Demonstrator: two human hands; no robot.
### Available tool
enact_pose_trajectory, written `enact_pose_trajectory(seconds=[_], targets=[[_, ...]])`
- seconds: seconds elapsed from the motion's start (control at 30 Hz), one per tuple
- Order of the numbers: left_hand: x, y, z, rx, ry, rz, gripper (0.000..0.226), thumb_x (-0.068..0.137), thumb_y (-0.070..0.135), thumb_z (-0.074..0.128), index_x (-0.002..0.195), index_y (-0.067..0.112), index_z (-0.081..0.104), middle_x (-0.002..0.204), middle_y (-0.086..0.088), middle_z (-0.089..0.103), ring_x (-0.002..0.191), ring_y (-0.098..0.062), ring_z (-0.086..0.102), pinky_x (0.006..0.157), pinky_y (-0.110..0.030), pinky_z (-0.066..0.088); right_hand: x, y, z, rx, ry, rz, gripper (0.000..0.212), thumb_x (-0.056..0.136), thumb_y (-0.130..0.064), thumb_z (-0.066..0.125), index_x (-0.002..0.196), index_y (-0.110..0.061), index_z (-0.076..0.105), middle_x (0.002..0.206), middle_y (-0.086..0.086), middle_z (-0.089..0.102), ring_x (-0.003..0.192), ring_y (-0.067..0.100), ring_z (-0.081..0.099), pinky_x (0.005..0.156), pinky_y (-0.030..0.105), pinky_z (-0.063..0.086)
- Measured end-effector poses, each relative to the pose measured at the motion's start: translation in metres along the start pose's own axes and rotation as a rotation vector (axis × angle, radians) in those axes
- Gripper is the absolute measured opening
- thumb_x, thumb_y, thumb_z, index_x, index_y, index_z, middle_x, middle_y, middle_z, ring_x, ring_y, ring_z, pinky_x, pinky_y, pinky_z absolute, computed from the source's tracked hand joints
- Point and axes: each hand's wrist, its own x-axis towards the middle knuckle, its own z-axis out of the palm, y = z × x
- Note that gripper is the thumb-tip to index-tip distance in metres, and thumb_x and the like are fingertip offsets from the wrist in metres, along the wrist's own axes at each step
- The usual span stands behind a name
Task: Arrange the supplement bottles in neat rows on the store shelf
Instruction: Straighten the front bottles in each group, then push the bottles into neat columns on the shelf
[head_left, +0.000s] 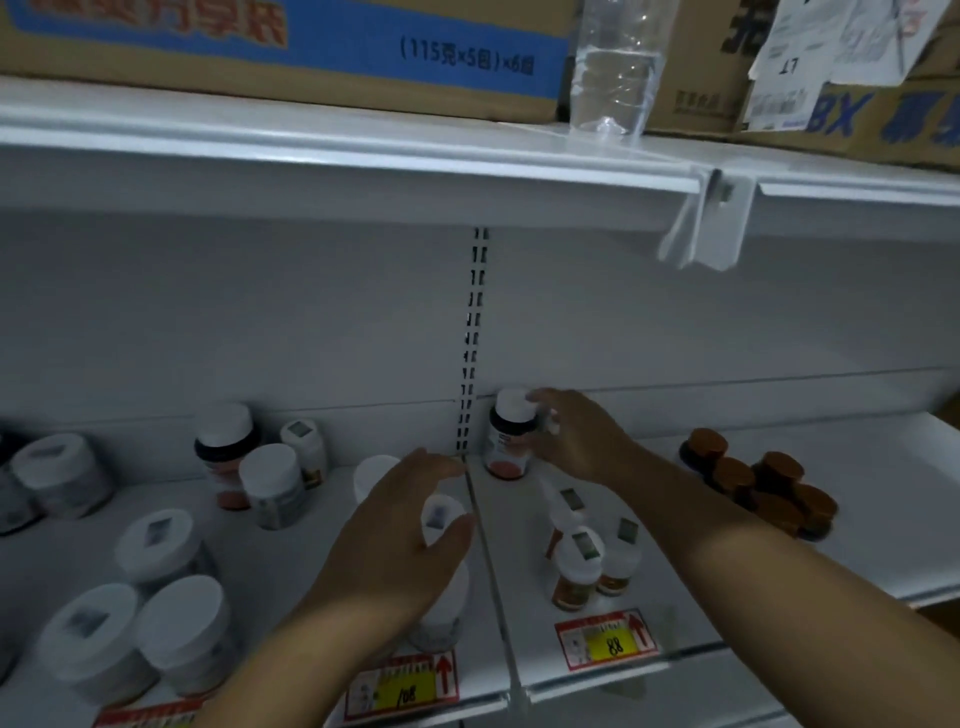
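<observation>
My right hand (574, 434) grips a dark white-capped supplement bottle (508, 434) that stands at the back of the white shelf (649, 654), just right of the slotted upright. My left hand (400, 540) is closed over a white-capped bottle (441, 517) near the shelf's dividing seam. Another white cap (371, 475) shows behind that hand. Small orange bottles with white caps (582, 564) stand in a short column in front of my right hand. White-lidded jars (156, 540) are scattered on the left shelf section.
Brown-capped bottles (758, 480) cluster at the right. A dark bottle (226, 449) and white ones (272, 483) stand at the back left. Red and yellow price tags (605, 644) line the front rail. Cardboard boxes (291, 47) and a clear water bottle (615, 67) sit on the upper shelf.
</observation>
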Motion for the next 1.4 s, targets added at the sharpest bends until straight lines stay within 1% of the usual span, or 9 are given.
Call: enact_pose_trajectory(seconds=[0.27,0.4,0.5,0.6,0.7,0.87,1.0,1.23,1.4], targets=[[0.001,0.004,-0.002,0.042,0.057,-0.081,0.038,0.085,0.033,0.059,0.105,0.056,0.036,0.129,0.029,0.029,0.131,0.005,0.023,0.107,-0.022,0.027,0.042,0.004,0.016,0.076,0.048,0.021,0.038,0.081,-0.025,0.066,0.115,-0.009,0.057,0.117,0.012,0.059,0.104,0.024,0.054,0.073,0.020,0.033],[0.002,0.017,-0.001,-0.043,0.158,-0.133,0.050,0.077,0.037,0.068,0.102,0.062,0.033,0.114,0.043,0.031,0.114,0.014,0.037,0.092,-0.009,0.036,0.034,-0.013,-0.013,0.552,0.233,0.041,0.018,0.069,-0.032,0.077,0.079,-0.019,0.071,0.080,-0.003,0.069,0.076,0.012,0.063,0.063,0.021,0.044],[0.007,0.031,-0.001,-0.062,0.216,-0.177,0.066,0.064,0.051,0.073,0.111,0.062,0.027,0.106,0.047,0.028,0.097,0.031,0.035,0.073,0.004,0.035,0.014,-0.045,-0.020,1.046,-0.037,0.057,0.016,0.065,-0.030,0.080,0.056,-0.021,0.069,0.059,-0.004,0.070,0.062,0.012,0.069,0.054,0.024,0.053],[0.007,0.035,-0.011,0.014,0.318,-0.207,0.067,0.060,0.047,0.074,0.116,0.053,0.037,0.106,0.030,0.049,0.096,0.004,0.056,0.082,-0.024,0.053,0.000,-0.077,-0.009,1.143,-0.206,0.000,0.018,0.065,-0.034,0.077,0.056,-0.022,0.068,0.057,-0.004,0.069,0.061,0.013,0.069,0.053,0.023,0.053],[-0.009,0.030,-0.030,0.032,0.390,-0.252,0.055,0.056,0.041,0.069,0.094,0.066,0.038,0.103,0.021,0.059,0.088,-0.004,0.063,0.076,-0.034,0.057,-0.004,-0.106,0.001,1.140,-0.238,-0.028,0.020,0.061,-0.038,0.077,0.058,-0.021,0.068,0.059,-0.005,0.069,0.062,0.012,0.069,0.054,0.024,0.053],[-0.043,0.013,-0.071,0.129,0.521,-0.200,0.048,0.060,0.036,0.069,0.089,0.059,0.039,0.094,0.020,0.058,0.080,0.002,0.059,0.066,-0.019,0.052,-0.006,-0.165,0.018,1.105,-0.369,-0.134,0.039,0.042,-0.050,0.075,0.063,-0.018,0.066,0.061,-0.005,0.070,0.063,0.011,0.070,0.054,0.022,0.054],[-0.072,-0.016,-0.126,0.120,0.618,-0.140,0.053,0.061,0.026,0.076,0.102,0.044,0.047,0.095,0.015,0.061,0.081,0.000,0.061,0.065,-0.024,0.053,-0.001,-0.229,0.041,1.078,-0.403,-0.215,0.015,0.069,-0.025,0.074,0.065,-0.015,0.064,0.066,-0.001,0.067,0.063,0.011,0.068,0.054,0.024,0.055],[-0.128,-0.091,-0.267,0.094,0.682,-0.170,0.053,0.064,0.034,0.076,0.105,0.051,0.046,0.100,0.031,0.055,0.094,0.014,0.054,0.069,0.000,0.037,0.010,-0.381,0.105,0.948,-0.095,-0.450,0.010,0.066,-0.029,0.076,0.066,-0.027,0.066,0.074,-0.008,0.068,0.070,0.002,0.065,0.063,0.017,0.054],[-0.160,-0.169,-0.333,0.057,0.716,-0.323,0.027,0.082,0.025,0.063,0.107,0.032,0.056,0.106,0.012,0.059,0.105,-0.009,0.053,0.070,-0.001,0.032,0.039,-0.429,0.178,0.570,-0.026,-0.461,0.024,0.064,-0.032,0.078,0.081,-0.027,0.063,0.084,-0.009,0.061,0.077,0.006,0.058,0.063,0.015,0.042]])
